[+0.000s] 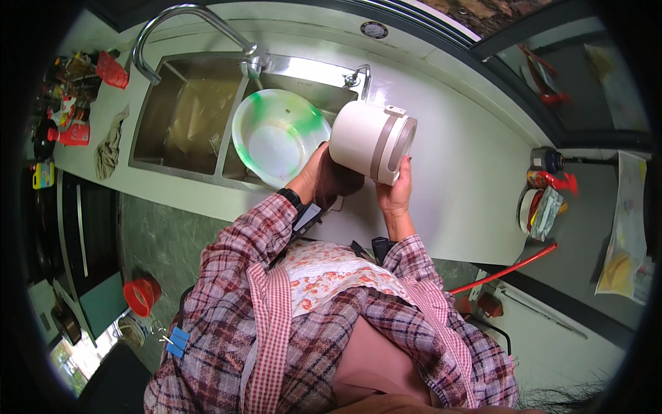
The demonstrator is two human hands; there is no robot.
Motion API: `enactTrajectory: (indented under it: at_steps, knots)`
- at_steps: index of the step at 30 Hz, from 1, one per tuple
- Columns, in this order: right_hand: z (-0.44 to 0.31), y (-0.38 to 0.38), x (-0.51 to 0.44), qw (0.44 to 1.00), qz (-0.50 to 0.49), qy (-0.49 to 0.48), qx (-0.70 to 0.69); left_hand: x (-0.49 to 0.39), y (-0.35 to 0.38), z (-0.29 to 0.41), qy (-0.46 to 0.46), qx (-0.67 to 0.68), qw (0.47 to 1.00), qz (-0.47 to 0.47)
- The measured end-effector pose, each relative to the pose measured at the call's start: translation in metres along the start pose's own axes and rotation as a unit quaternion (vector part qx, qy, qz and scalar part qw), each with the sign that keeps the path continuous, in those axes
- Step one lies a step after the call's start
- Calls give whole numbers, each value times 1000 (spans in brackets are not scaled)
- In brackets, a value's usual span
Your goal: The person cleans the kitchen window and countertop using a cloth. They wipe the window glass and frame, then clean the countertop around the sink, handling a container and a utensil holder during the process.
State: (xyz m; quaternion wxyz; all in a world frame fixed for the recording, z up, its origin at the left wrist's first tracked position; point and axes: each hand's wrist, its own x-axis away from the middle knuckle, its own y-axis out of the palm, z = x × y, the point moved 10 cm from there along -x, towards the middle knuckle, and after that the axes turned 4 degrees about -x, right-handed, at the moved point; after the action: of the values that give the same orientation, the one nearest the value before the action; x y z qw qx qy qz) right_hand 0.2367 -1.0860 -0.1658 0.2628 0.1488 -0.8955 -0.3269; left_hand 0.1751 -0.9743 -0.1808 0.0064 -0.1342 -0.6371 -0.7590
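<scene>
A cream rice cooker (362, 139) with a brownish band and lid trim is held tilted on its side above the counter. My right hand (395, 191) grips its lid end, fingers partly hidden behind it. My left hand (313, 173) holds a dark brown cloth (333, 181) against the cooker's underside. Just left of the cooker, a white and green plastic basin (274, 139) rests over the right bowl of the sink. Murky water stands in the left sink bowl (194, 119).
A chrome faucet (196, 10) arches over the left bowl, and a small tap (357, 80) stands behind the right one. A grey rag (109, 147) and several bottles lie at the left. A red hose (507, 269) and a foil packet (545, 215) are at the right.
</scene>
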Motion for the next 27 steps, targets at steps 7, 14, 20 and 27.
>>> enactTrajectory:
  at_steps: [7,14,20,27]
  knots:
    - [-64,-39,24,984,77,-96,126,36,-10,41,61,-85,984,145]
    - [-116,-50,57,756,104,-347,546,25,54,85,213,-226,943,123]
    - [-95,-51,49,806,34,-180,563,-1,24,83,196,-265,936,121]
    - [-111,12,106,584,86,-352,726,-25,47,86,227,-266,935,64]
